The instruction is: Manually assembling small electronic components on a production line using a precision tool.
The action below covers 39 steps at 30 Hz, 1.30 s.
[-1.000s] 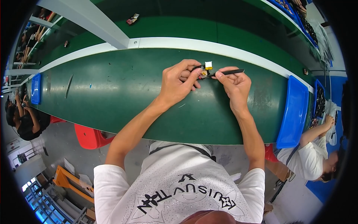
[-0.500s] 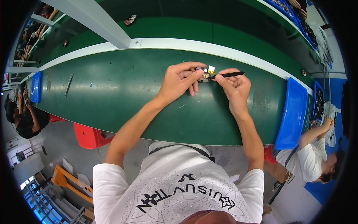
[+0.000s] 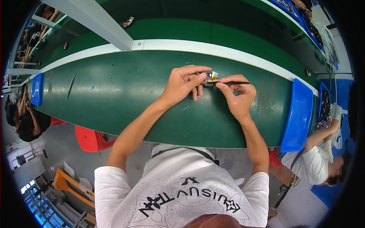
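My left hand (image 3: 183,84) is closed on a small electronic assembly (image 3: 210,76), pinched between thumb and index finger over the green table. Dark and clear parts show on it, with a white tab and a yellow patch at its far right corner. From the right, my right hand (image 3: 240,95) grips a slim black tool (image 3: 236,82) shaped like tweezers between thumb and fingers. The tool lies nearly level, its tip at the near edge of the assembly. My fingers partly cover the assembly, and I cannot make out the exact contact point.
Beyond the table's white rail (image 3: 205,45) runs a green belt with small assemblies (image 3: 128,22) on it. Blue trays stand at the right (image 3: 297,116) and far left (image 3: 36,89). A thin metal strip (image 3: 70,86) lies left. Co-workers sit at both sides.
My right hand has tipped the black tool flatter and lower along the assembly's near edge. The assembly is tilted differently in my left hand. Items on the belt have shifted left.
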Each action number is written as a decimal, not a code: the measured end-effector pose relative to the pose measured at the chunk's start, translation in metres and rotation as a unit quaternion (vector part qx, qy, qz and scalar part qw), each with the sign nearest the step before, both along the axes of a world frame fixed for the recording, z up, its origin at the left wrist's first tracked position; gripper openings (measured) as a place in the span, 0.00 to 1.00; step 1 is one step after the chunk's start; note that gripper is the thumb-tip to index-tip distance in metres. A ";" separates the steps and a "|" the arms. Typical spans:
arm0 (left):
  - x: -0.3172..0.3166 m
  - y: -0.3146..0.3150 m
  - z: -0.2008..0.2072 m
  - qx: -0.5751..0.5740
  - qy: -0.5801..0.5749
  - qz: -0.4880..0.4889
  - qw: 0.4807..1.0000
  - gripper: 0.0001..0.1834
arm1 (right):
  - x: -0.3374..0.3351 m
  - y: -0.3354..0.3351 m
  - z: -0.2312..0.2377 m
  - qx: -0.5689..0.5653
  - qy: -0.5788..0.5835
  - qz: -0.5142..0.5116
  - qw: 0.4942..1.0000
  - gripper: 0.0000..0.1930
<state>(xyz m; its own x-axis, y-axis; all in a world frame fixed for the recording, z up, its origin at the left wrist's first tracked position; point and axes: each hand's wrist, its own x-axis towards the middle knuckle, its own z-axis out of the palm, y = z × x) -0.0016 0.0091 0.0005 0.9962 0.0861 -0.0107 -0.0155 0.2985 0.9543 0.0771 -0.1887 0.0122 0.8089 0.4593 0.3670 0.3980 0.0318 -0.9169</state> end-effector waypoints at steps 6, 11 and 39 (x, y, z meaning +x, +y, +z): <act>0.000 0.000 0.003 0.004 -0.012 -0.011 1.000 0.16 | 0.001 0.000 0.004 0.003 0.034 0.010 0.999 0.07; 0.001 0.000 0.004 0.008 -0.016 -0.012 1.000 0.16 | -0.002 0.001 0.004 0.004 0.029 -0.003 1.000 0.07; -0.001 0.001 0.002 0.010 -0.016 0.003 1.000 0.15 | -0.003 0.003 0.002 0.014 0.070 0.002 0.997 0.07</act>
